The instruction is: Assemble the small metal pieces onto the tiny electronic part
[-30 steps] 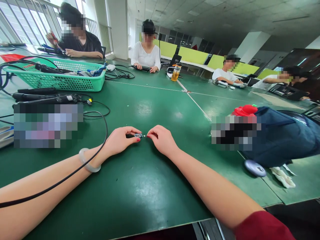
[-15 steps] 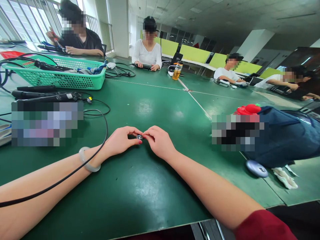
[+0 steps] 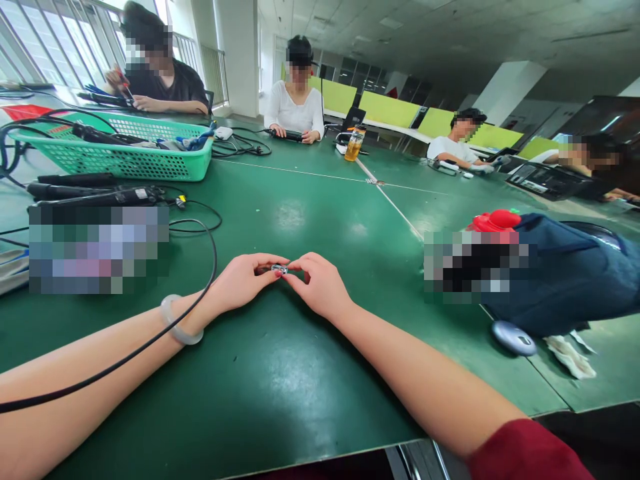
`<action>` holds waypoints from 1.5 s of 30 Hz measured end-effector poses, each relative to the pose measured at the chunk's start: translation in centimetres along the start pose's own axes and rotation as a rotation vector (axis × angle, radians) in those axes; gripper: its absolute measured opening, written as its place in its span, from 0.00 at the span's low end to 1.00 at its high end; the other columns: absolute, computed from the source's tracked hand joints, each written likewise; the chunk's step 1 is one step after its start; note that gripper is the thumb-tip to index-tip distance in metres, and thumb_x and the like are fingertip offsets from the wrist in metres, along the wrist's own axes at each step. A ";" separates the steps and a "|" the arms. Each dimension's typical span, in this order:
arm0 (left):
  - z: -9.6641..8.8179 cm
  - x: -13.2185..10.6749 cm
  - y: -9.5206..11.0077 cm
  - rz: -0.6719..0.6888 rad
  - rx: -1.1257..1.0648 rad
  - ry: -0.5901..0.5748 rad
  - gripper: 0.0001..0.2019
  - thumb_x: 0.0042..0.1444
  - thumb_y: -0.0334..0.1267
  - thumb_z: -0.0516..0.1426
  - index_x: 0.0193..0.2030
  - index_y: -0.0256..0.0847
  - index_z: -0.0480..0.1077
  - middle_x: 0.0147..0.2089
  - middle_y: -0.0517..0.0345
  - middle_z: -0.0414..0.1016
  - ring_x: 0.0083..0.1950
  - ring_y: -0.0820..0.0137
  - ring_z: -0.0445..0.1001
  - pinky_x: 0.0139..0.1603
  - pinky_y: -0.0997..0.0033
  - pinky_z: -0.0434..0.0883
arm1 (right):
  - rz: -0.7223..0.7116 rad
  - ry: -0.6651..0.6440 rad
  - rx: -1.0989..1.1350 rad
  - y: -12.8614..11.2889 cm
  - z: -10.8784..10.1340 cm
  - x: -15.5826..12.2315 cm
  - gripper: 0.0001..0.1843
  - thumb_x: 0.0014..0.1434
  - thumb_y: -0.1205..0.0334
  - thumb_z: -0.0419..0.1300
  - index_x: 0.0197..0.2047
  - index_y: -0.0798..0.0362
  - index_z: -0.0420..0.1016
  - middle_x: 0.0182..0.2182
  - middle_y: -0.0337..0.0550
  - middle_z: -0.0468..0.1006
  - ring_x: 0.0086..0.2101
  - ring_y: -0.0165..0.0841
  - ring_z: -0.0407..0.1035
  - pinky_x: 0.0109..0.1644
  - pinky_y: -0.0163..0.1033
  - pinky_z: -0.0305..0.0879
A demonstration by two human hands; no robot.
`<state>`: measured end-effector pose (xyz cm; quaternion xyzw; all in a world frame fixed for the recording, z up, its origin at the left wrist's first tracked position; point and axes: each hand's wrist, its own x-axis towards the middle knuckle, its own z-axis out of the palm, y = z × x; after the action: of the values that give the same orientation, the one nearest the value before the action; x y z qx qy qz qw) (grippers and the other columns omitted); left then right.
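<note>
Just above the green table (image 3: 270,373), my left hand (image 3: 240,280) pinches a small shiny silver-and-dark piece (image 3: 279,269) between thumb and fingers. It is too small to tell its kind. From the other side, my right hand (image 3: 320,283) meets it, thumb and index fingertips at the piece's right end. The fingers of both hands are closed and partly cover the piece. A pale bangle (image 3: 173,313) circles my left wrist, and a black cable (image 3: 150,341) passes across that forearm.
A green plastic basket (image 3: 175,163) with cables stands far left, black rod-like tools (image 3: 100,195) before it. On the right lie a dark blue bag (image 3: 575,280), a round purple case (image 3: 513,338) and crumpled tissue (image 3: 570,357). A bottle (image 3: 354,144) stands farther back; several people sit around.
My left thumb has come up onto the small piece, and my right thumb and index finger have parted slightly around its end. The piece has turned a little.
</note>
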<state>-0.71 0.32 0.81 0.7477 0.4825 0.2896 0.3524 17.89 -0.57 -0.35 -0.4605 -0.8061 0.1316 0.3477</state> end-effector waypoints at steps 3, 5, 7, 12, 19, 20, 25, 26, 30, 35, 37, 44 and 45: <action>0.1 0.0 -0.1 -0.009 -0.001 0.001 0.21 0.56 0.50 0.54 0.52 0.43 0.74 0.45 0.57 0.79 0.43 0.64 0.75 0.46 0.65 0.70 | -0.017 0.021 0.001 0.0 0.1 -0.1 0.09 0.59 0.58 0.61 0.39 0.54 0.77 0.32 0.40 0.73 0.33 0.28 0.67 0.40 0.33 0.63; 0.1 0.0 -0.2 -0.015 -0.018 -0.002 0.21 0.56 0.50 0.55 0.52 0.43 0.74 0.47 0.56 0.79 0.45 0.63 0.75 0.49 0.64 0.70 | -0.012 0.019 -0.009 0.0 0.1 -0.1 0.09 0.59 0.58 0.61 0.39 0.54 0.77 0.32 0.40 0.73 0.32 0.28 0.66 0.40 0.33 0.63; 0.1 0.0 -0.2 -0.018 -0.035 -0.006 0.21 0.56 0.50 0.55 0.52 0.43 0.74 0.48 0.56 0.79 0.47 0.63 0.75 0.51 0.63 0.70 | -0.002 0.007 -0.023 0.0 0.1 -0.1 0.09 0.59 0.58 0.61 0.38 0.54 0.77 0.32 0.40 0.73 0.32 0.28 0.66 0.40 0.33 0.63; 0.2 0.1 -0.3 -0.010 -0.082 -0.015 0.21 0.56 0.49 0.55 0.53 0.41 0.73 0.52 0.55 0.77 0.50 0.63 0.75 0.55 0.64 0.68 | 0.005 -0.018 -0.044 -0.2 -0.1 0.0 0.09 0.59 0.58 0.60 0.39 0.54 0.77 0.32 0.40 0.72 0.31 0.28 0.66 0.38 0.33 0.62; 0.3 0.0 -0.2 -0.023 -0.058 0.005 0.21 0.55 0.48 0.55 0.52 0.41 0.73 0.51 0.55 0.78 0.49 0.63 0.76 0.53 0.63 0.69 | 0.014 -0.032 -0.059 -0.3 0.0 0.0 0.10 0.60 0.56 0.60 0.40 0.52 0.77 0.33 0.40 0.72 0.31 0.28 0.66 0.39 0.34 0.62; 0.3 0.0 -0.1 -0.027 -0.062 0.006 0.21 0.55 0.47 0.55 0.52 0.41 0.73 0.50 0.55 0.78 0.49 0.63 0.76 0.53 0.63 0.69 | 0.015 -0.035 -0.060 -0.3 0.0 0.0 0.10 0.60 0.56 0.60 0.40 0.52 0.77 0.33 0.40 0.72 0.31 0.28 0.66 0.39 0.34 0.62; 0.2 0.0 0.1 -0.081 -0.126 -0.025 0.22 0.54 0.47 0.55 0.53 0.39 0.73 0.48 0.54 0.79 0.46 0.64 0.76 0.51 0.62 0.71 | 0.009 -0.031 -0.060 -0.3 0.1 -0.1 0.10 0.59 0.57 0.61 0.40 0.53 0.77 0.33 0.41 0.73 0.31 0.28 0.66 0.38 0.34 0.62; 0.3 0.0 0.2 -0.096 -0.161 -0.034 0.22 0.54 0.46 0.56 0.53 0.39 0.72 0.48 0.53 0.79 0.45 0.64 0.76 0.51 0.62 0.71 | 0.007 -0.029 -0.061 -0.3 0.1 -0.1 0.10 0.59 0.57 0.61 0.40 0.53 0.77 0.33 0.41 0.73 0.31 0.28 0.66 0.38 0.34 0.62; 0.4 0.0 0.5 -0.173 -0.405 -0.047 0.24 0.51 0.45 0.58 0.54 0.36 0.72 0.51 0.49 0.77 0.48 0.64 0.76 0.53 0.61 0.70 | 0.000 -0.025 -0.071 -0.3 0.2 -0.1 0.09 0.59 0.56 0.60 0.39 0.52 0.76 0.34 0.40 0.73 0.33 0.28 0.67 0.39 0.34 0.63; 0.5 -0.2 1.0 -0.207 -0.577 -0.096 0.24 0.49 0.43 0.60 0.53 0.36 0.71 0.49 0.48 0.78 0.50 0.64 0.75 0.56 0.61 0.69 | -0.024 -0.070 -0.127 -0.5 0.5 -0.1 0.10 0.59 0.55 0.61 0.37 0.53 0.75 0.37 0.41 0.74 0.37 0.29 0.69 0.42 0.35 0.63; 0.5 -0.3 1.1 -0.185 -0.540 -0.127 0.22 0.50 0.41 0.60 0.52 0.37 0.71 0.48 0.50 0.78 0.48 0.65 0.76 0.55 0.60 0.69 | -0.045 -0.093 -0.171 -0.5 0.6 -0.1 0.11 0.59 0.53 0.60 0.36 0.53 0.74 0.37 0.42 0.75 0.38 0.31 0.69 0.42 0.36 0.63; -0.4 0.3 -0.9 -0.075 -0.096 0.023 0.17 0.53 0.41 0.54 0.49 0.40 0.72 0.46 0.52 0.79 0.47 0.63 0.77 0.53 0.60 0.71 | -0.026 -0.117 -0.202 0.3 0.4 0.1 0.14 0.58 0.49 0.60 0.38 0.51 0.75 0.37 0.42 0.76 0.38 0.31 0.70 0.41 0.36 0.62; -1.0 0.5 -1.4 -0.062 0.056 0.093 0.16 0.54 0.40 0.53 0.48 0.42 0.72 0.44 0.52 0.79 0.47 0.62 0.77 0.54 0.59 0.69 | -0.011 -0.108 -0.193 0.5 0.3 0.2 0.14 0.58 0.49 0.60 0.38 0.51 0.75 0.37 0.41 0.76 0.37 0.31 0.69 0.40 0.35 0.62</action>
<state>-2.04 1.40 0.28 0.7276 0.5293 0.2994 0.3174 17.96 -0.13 -0.77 -0.4794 -0.8351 0.0762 0.2587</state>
